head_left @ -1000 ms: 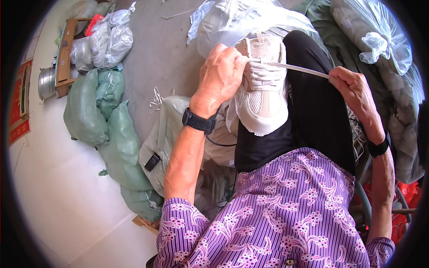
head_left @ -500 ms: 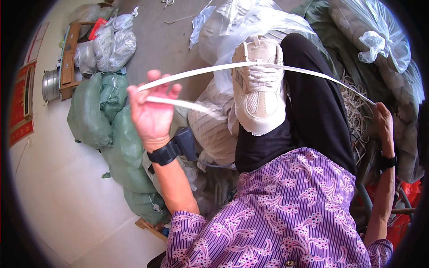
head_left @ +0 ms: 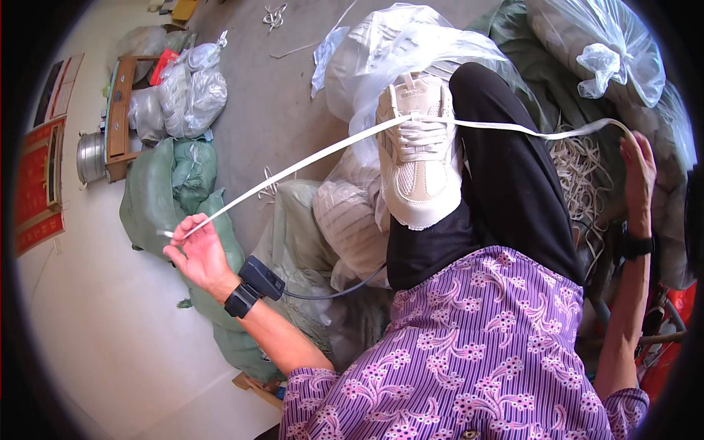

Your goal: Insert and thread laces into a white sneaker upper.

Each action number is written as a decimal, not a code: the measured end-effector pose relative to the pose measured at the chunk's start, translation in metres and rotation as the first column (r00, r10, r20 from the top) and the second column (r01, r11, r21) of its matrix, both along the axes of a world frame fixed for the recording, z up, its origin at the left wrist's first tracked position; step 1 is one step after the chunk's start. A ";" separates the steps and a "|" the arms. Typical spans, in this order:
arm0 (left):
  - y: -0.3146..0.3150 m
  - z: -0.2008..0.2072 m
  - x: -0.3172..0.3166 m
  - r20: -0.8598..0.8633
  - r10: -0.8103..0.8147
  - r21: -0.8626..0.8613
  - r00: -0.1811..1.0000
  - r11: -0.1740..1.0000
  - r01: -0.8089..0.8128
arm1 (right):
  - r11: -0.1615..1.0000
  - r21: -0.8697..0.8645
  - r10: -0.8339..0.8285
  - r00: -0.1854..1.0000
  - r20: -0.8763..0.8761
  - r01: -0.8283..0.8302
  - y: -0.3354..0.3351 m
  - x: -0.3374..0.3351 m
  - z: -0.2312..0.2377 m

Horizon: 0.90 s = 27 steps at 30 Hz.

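Observation:
A cream-white sneaker (head_left: 424, 187) rests on my black-trousered lap, its toe pointing toward me. A long white shoelace (head_left: 312, 163) passes through the top of its lacing and runs out to both sides. Out at the left, my left hand (head_left: 202, 257) is closed on the lace near its tip, with that side drawn straight. My right hand (head_left: 638, 169) pinches the other end at the far right, where the lace sags and curves up to my fingers. The lower rows of the shoe are laced.
Clear plastic bags (head_left: 359, 59) of shoes lie beyond and beside my legs. A heap of loose white laces (head_left: 576, 172) is right of my knee. Green sacks (head_left: 154, 198) line the left wall by a wooden cabinet (head_left: 119, 110). A dark box with a cable (head_left: 262, 277) hangs by my left wrist.
My left hand has moved left and toward me, pulling its side of the lace straight. My right hand has risen slightly, and the lace there has gone slack.

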<state>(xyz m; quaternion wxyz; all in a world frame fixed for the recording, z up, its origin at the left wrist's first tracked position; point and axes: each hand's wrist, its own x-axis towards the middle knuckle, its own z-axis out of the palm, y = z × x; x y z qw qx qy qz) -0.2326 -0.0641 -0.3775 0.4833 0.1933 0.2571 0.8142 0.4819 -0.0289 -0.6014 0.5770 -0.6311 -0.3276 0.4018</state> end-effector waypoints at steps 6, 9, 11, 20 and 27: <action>0.006 -0.033 -0.005 -0.327 -0.093 -0.452 0.940 0.890 -0.069 | 0.844 0.171 0.440 0.838 0.323 -0.509 0.068 -0.168 0.075; 0.009 -0.057 0.018 -0.387 -0.137 -0.611 0.912 0.778 -0.143 | 0.709 0.132 0.560 0.667 0.491 -0.692 0.083 -0.220 0.088; 0.011 -0.070 0.040 -0.494 -0.134 -0.660 0.859 0.702 -0.269 | 0.632 0.133 0.406 0.472 0.783 -0.763 0.090 -0.237 0.084; 0.026 -0.088 0.090 -0.532 -0.336 -0.693 0.777 0.700 -0.172 | 0.622 -0.001 0.385 0.305 0.871 -0.783 0.088 -0.246 0.080; 0.044 -0.092 0.122 -0.501 -0.460 -0.708 0.734 0.705 -0.041 | 0.628 -0.104 0.387 0.193 0.902 -0.771 0.086 -0.250 0.087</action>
